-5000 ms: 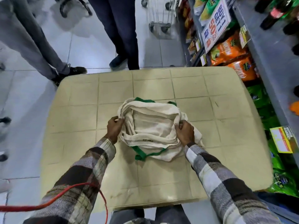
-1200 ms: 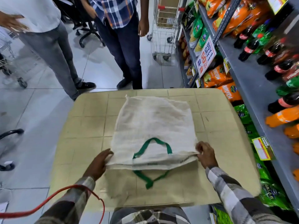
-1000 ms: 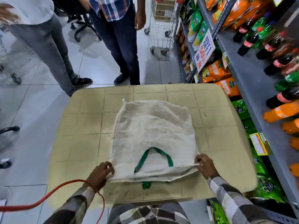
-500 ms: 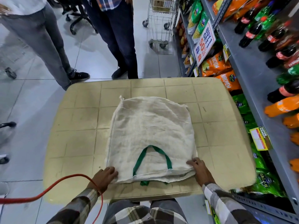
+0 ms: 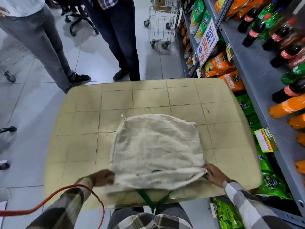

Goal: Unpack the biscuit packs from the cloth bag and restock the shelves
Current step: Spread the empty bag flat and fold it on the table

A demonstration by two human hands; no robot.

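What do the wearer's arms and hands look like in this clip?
Both arms wear long plaid sleeves in grey, cream and dark checks, cuffed at the wrists. The left hand and right hand are bare, with no gloves. A red cable loops beside the left sleeve.

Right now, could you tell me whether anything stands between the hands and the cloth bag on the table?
Nothing visible does. The left hand and the right hand already grip the near corners of the cloth bag, which lies flat on the beige table. Its green handle hangs over the near edge.
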